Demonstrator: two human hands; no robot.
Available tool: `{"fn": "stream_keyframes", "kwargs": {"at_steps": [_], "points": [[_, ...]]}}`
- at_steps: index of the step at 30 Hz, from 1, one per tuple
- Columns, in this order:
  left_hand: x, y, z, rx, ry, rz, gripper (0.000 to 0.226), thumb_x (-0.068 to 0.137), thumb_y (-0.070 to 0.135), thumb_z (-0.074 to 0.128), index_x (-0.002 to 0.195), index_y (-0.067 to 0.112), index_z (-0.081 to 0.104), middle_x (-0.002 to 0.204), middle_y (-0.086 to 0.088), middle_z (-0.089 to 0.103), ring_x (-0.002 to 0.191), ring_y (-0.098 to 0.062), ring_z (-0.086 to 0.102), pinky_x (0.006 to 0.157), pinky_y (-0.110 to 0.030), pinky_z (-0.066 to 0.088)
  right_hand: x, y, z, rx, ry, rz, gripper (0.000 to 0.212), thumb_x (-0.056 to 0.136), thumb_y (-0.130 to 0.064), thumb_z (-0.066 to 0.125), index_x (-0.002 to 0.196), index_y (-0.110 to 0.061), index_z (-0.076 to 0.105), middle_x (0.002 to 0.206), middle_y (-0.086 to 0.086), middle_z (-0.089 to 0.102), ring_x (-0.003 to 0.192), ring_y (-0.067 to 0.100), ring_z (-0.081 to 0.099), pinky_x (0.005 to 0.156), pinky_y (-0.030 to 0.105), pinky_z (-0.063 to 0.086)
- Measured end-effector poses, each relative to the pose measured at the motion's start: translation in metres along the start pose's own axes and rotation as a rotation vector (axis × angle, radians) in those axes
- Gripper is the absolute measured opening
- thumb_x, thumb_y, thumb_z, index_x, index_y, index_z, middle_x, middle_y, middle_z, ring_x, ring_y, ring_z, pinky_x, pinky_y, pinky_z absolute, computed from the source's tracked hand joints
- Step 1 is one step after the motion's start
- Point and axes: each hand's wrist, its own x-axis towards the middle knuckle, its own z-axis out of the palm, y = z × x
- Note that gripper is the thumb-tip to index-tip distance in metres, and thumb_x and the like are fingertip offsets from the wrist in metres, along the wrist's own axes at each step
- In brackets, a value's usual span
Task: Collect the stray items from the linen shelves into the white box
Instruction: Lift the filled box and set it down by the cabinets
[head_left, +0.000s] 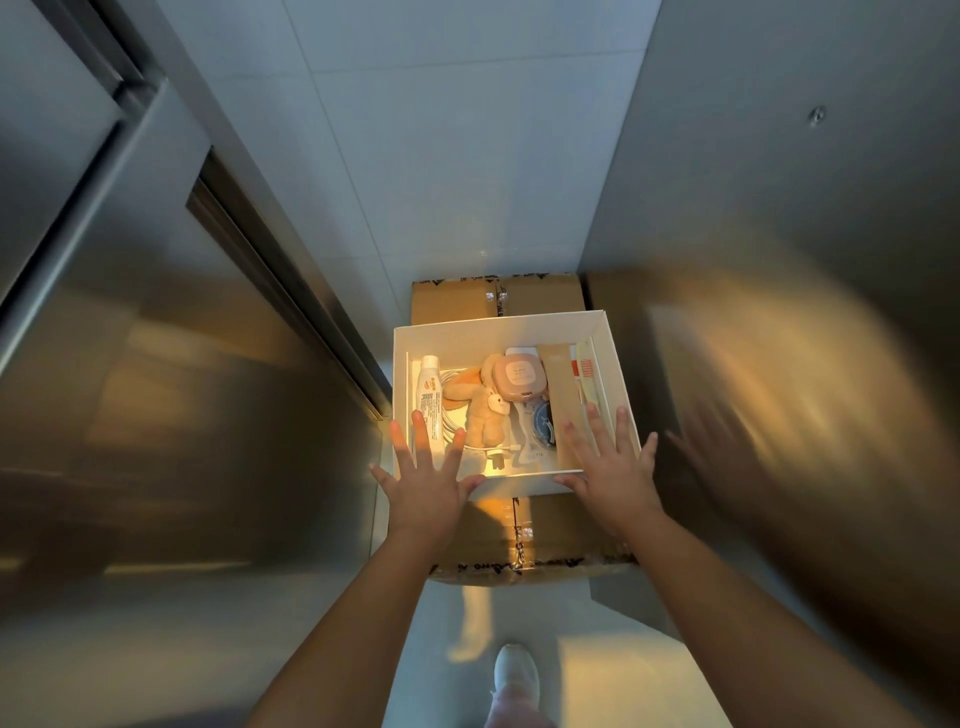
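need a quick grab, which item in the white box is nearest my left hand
The white tube along the box's left wall: left hand fingertips overlap its lower end, while the plush bunny and pink case lie farther right.

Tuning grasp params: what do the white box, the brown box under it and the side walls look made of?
White box: likely matte paperboard; thin, crisp walls. Brown box: cardboard, matte, taped seam. Side walls: brushed metal, probably stainless; soft blurred reflections.
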Motion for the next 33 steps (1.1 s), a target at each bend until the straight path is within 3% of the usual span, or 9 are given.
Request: {"fn": "stream_keyframes", "kwargs": {"at_steps": [18, 33], "points": [[0.053, 0.001, -0.014, -0.02, 0.034, -0.008, 0.073, 0.082, 0.072, 0.01, 0.143, 0.04, -0.013, 0.151, -0.01, -0.028, 0.135, -0.041, -0.027, 0.104, -0.068, 0.0, 0.052, 0.007, -0.015, 0.001, 0.015, 0.003, 0.077, 0.088, -0.065, 0.026, 0.144, -0.033, -0.016, 0.155, 0.002, -0.02, 0.137, 0.036, -0.025, 0.104, 0.067, -0.006], [0.099, -0.004, -0.027, -0.036, 0.088, 0.021, 0.078, 0.073, 0.07, -0.002, 0.143, 0.037, -0.017, 0.152, -0.008, -0.027, 0.126, -0.038, -0.037, 0.104, -0.068, 0.001, 0.091, 0.006, -0.033, -0.006, 0.04, 0.025, 0.076, 0.088, -0.065, 0.026, 0.145, -0.034, -0.014, 0.155, 0.002, -0.019, 0.137, 0.035, -0.025, 0.104, 0.067, -0.006]]}}
